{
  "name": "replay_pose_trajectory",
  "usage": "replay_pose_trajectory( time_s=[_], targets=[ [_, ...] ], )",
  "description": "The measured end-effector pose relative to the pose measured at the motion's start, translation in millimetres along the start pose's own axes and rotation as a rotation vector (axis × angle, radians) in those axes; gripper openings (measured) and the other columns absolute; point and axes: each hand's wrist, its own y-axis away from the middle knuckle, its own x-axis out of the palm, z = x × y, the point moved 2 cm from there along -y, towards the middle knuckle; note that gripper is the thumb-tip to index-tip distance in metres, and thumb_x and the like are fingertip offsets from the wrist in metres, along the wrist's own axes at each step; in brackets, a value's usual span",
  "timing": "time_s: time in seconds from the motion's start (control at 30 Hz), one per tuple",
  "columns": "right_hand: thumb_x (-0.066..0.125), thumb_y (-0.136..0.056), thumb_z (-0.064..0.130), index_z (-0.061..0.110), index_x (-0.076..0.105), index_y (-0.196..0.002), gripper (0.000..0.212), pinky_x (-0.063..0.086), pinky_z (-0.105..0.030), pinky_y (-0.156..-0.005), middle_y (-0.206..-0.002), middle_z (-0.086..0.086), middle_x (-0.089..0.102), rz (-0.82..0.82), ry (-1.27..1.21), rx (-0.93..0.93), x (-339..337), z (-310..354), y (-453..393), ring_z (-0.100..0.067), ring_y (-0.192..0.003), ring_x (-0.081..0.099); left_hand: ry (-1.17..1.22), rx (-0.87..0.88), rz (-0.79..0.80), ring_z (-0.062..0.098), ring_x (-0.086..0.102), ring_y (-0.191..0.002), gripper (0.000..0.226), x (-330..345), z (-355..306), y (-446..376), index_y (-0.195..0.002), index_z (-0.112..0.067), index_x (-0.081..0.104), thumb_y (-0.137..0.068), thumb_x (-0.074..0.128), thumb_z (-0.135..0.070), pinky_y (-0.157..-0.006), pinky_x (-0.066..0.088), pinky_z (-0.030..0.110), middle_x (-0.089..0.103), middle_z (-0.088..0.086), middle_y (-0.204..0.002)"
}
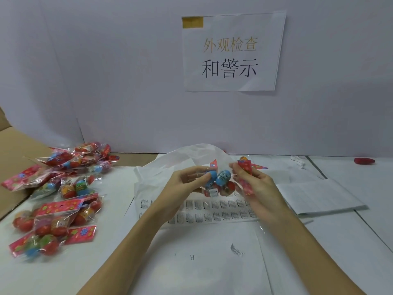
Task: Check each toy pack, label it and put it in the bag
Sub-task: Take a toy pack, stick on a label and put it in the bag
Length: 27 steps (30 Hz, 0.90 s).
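I hold one toy pack (223, 179), a clear bag with blue and red egg-shaped toys and a pink flowered header card, above the table's middle. My left hand (187, 179) grips its left side, fingers curled over a blue egg. My right hand (255, 184) pinches the pink header at the pack's right side. A white label is stuck on the pack's lower part. Beneath my hands lies a sheet of warning labels (212, 209). The large translucent plastic bag (170, 162) lies open just behind and under the pack.
A heap of similar toy packs (59, 196) covers the table's left side beside a cardboard box (12, 150). Folded paper sheets (319, 196) lie to the right. A red object (364, 161) sits far right by the white wall, which carries a printed sign (231, 54).
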Motion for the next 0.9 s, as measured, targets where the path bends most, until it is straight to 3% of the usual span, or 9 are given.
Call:
replay_pose_trajectory(
  time_s=[0.13,0.2,0.27,0.33,0.43,0.5,0.6,0.73,0.9],
  targets=[
    [0.085,-0.082,0.035,0.022,0.078,-0.11,0.032,0.057,-0.02,-0.081,-0.102,0.006,0.077,-0.202,0.364,-0.273,-2,1,0,-0.007,-0.092,0.07,0.014,0.026,-0.112,0.023,0.074,-0.107,0.028,0,3,-1,-0.118,-0.027,0.079,-0.093,0.074,-0.038,-0.087,0.061,0.034,0.078,0.003,-0.114],
    [0.083,-0.085,0.036,0.021,0.069,-0.104,0.028,0.058,-0.023,-0.078,-0.097,0.008,0.073,-0.303,0.541,-0.464,-3,4,4,-0.009,-0.089,0.069,0.01,0.042,-0.275,0.022,0.077,-0.098,0.028,-3,6,-1,-0.116,-0.029,0.08,-0.089,0.078,-0.037,-0.089,0.061,0.037,0.079,0.001,-0.11],
    [0.076,-0.089,0.043,0.019,0.069,-0.093,0.025,0.061,-0.03,-0.08,-0.088,0.007,0.073,-0.227,0.581,-0.52,1,4,7,-0.011,-0.084,0.07,-0.085,0.085,-0.411,0.014,0.077,-0.094,0.033,-5,6,-1,-0.118,-0.031,0.078,-0.086,0.077,-0.041,-0.087,0.061,0.031,0.079,-0.001,-0.109],
    [0.066,-0.091,0.051,0.023,0.073,-0.1,0.03,0.061,-0.032,-0.086,-0.094,0.01,0.077,-0.056,0.614,-0.456,11,-3,9,-0.009,-0.091,0.073,-0.211,0.177,-0.444,0.01,0.075,-0.098,0.036,0,5,0,-0.122,-0.029,0.075,-0.089,0.072,-0.041,-0.082,0.061,0.025,0.077,-0.002,-0.114],
    [0.067,-0.092,0.05,0.034,0.066,-0.122,0.034,0.06,-0.028,-0.092,-0.114,0.014,0.075,0.133,0.583,-0.322,23,-16,10,-0.008,-0.107,0.072,-0.232,0.297,-0.243,0.02,0.069,-0.114,0.041,15,5,3,-0.123,-0.015,0.076,-0.104,0.052,-0.042,-0.091,0.06,0.035,0.069,-0.001,-0.123],
    [0.07,-0.096,0.034,0.031,0.065,-0.126,0.03,0.06,-0.026,-0.092,-0.116,0.009,0.075,0.136,0.484,-0.297,22,-17,8,-0.011,-0.109,0.073,-0.269,0.351,-0.163,0.022,0.063,-0.124,0.042,17,5,3,-0.122,-0.013,0.077,-0.107,0.047,-0.038,-0.1,0.055,0.036,0.067,-0.003,-0.128],
    [0.061,-0.103,0.011,0.017,0.067,-0.127,0.026,0.06,-0.03,-0.093,-0.114,-0.005,0.078,0.147,0.289,-0.226,15,-15,5,-0.023,-0.107,0.075,-0.388,0.426,-0.33,0.017,0.066,-0.113,0.026,8,1,-1,-0.126,-0.018,0.074,-0.102,0.065,-0.023,-0.093,0.057,0.032,0.064,-0.005,-0.122],
    [0.057,-0.104,0.009,0.01,0.058,-0.14,0.037,0.058,-0.035,-0.099,-0.125,-0.01,0.074,0.214,0.131,-0.038,16,-16,3,-0.028,-0.117,0.072,-0.177,0.126,-0.447,0.008,0.067,-0.111,0.066,-5,4,-1,-0.143,-0.033,0.047,-0.086,0.075,-0.048,-0.09,0.058,0.025,0.062,-0.006,-0.129],
    [0.058,-0.104,0.024,0.006,0.064,-0.132,0.034,0.059,-0.035,-0.098,-0.124,-0.019,0.073,0.323,0.078,0.023,24,-13,9,-0.034,-0.117,0.071,0.149,0.074,-0.355,0.026,0.076,-0.106,0.054,-9,6,-2,-0.139,-0.03,0.054,-0.09,0.075,-0.041,-0.096,0.061,0.039,0.078,0.006,-0.115]
  ],
)
